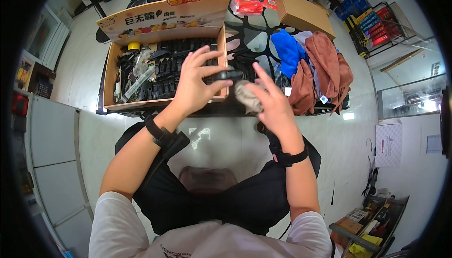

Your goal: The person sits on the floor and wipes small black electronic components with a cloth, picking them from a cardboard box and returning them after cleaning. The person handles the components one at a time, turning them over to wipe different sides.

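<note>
My left hand (195,85) pinches a small black rounded part (227,75) between thumb and fingers, over the right front corner of a box; motion blurs the part, and its exact kind is not clear. Close beside it, my right hand (275,105) grips a crumpled greyish-beige cloth (247,97), with the index finger stretched toward the black part. Whether cloth and part touch I cannot tell. Rows of small black plastic parts (172,72) fill much of the open display box (150,103) at the left. Both wrists wear black straps.
Blue, brown and grey cloths (322,67) are heaped on the table's right side. Behind them lie a brown cardboard box (303,13) and a red packet (247,7). The display box's tall printed back panel (165,19) rises at the far left. A patterned cover (256,41) lies on the table.
</note>
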